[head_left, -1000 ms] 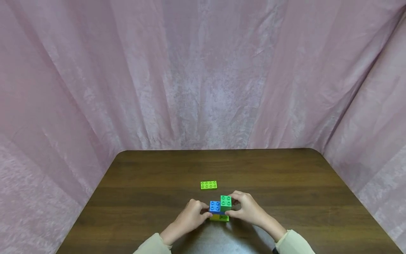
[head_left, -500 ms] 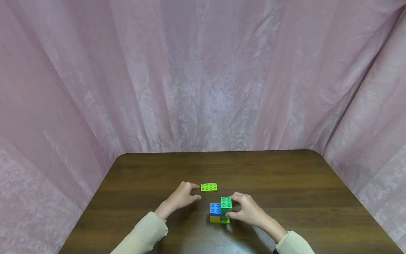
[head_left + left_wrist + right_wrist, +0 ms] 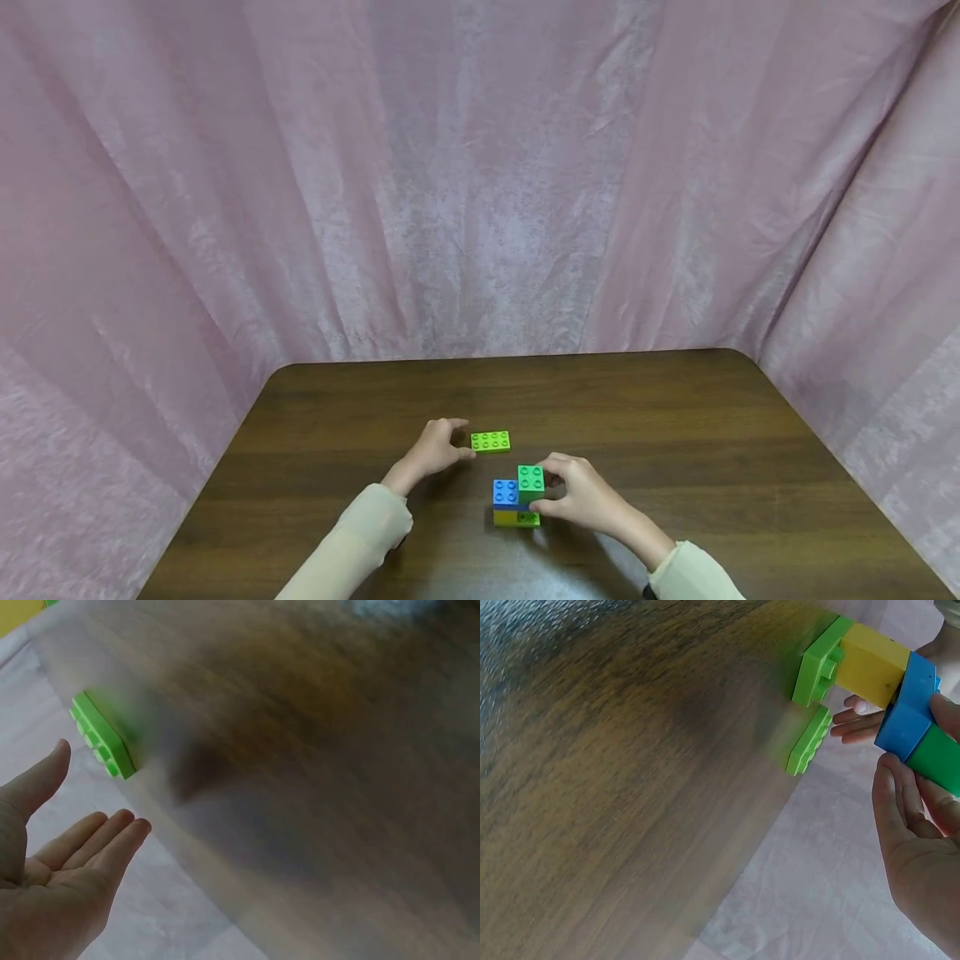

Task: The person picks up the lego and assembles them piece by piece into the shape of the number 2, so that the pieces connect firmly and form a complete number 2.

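A stack of toy building bricks stands at the table's near middle: a lime green base plate (image 3: 814, 667), a yellow brick (image 3: 870, 661), a blue brick (image 3: 506, 492) and a green brick (image 3: 531, 482) on top. My right hand (image 3: 581, 497) pinches the green brick from its right side, thumb in front; in the right wrist view the fingertips reach the blue brick's edge. Behind the stack a loose lime green eight-stud plate (image 3: 491, 442) lies flat on the table. Beside its left end is my left hand (image 3: 433, 448), thumb and fingers spread apart, holding nothing; touch cannot be told.
The wooden table (image 3: 675, 433) extends to both sides of the bricks. Pink curtains (image 3: 480, 183) hang behind its far edge and along both sides.
My left hand has let go of the stack's left side and moved forward and left to the loose lime plate. The right hand stays on the green brick; the stack stands as before.
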`<state>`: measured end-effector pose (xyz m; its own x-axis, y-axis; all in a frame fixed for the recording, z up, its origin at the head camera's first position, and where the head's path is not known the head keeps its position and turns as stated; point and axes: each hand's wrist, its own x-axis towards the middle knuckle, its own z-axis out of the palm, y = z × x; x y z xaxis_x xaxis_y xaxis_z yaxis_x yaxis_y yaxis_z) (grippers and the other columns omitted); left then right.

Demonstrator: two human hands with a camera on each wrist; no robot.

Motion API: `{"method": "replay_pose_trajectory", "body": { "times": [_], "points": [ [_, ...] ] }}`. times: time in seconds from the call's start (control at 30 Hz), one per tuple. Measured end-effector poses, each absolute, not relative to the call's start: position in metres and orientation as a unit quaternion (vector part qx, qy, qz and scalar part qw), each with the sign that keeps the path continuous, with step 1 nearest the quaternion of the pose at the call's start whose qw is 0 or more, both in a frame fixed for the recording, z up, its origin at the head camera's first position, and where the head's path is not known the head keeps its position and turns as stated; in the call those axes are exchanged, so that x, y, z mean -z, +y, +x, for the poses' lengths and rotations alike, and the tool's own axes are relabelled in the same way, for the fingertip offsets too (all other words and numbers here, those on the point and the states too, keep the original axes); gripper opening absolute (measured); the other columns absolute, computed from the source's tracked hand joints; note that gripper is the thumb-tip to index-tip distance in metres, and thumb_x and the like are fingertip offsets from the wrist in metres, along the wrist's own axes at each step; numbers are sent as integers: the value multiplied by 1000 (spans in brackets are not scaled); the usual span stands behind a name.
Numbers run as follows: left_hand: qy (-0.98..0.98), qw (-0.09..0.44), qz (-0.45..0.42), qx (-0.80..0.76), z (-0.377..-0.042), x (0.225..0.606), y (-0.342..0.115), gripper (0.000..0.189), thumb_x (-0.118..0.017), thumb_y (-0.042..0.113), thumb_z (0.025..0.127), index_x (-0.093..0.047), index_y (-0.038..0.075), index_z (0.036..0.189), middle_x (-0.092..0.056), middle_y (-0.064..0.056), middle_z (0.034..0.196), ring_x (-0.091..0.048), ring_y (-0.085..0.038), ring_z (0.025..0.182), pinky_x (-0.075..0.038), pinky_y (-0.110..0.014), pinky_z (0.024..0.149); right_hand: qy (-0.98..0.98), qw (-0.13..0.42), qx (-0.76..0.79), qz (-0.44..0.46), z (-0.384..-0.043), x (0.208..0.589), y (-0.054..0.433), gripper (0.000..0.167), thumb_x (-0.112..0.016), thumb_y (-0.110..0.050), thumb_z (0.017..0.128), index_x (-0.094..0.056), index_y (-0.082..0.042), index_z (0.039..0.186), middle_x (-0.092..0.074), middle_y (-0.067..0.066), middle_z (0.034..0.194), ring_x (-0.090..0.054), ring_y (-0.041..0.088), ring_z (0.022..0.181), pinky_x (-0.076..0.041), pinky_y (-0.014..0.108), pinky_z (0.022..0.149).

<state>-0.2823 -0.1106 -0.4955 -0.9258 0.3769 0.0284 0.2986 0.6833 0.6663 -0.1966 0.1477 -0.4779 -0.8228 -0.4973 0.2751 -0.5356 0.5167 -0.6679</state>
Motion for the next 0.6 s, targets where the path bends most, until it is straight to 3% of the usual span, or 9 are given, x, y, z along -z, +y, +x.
{"method": "replay_pose_trajectory", "body": {
  "times": [0.6],
  "points": [
    [903,28,174,-391,-287,510,-111,56,-82,6,74,-60,-13,121,-64,-28,123,-60,-40,118,-49,-51,99,-871,21,-392,295,-197,477,147,28,-83,-15,73,-70,-5,96,-67,-2,85,-55,-3,76,-51,18,67]
  ]
}}
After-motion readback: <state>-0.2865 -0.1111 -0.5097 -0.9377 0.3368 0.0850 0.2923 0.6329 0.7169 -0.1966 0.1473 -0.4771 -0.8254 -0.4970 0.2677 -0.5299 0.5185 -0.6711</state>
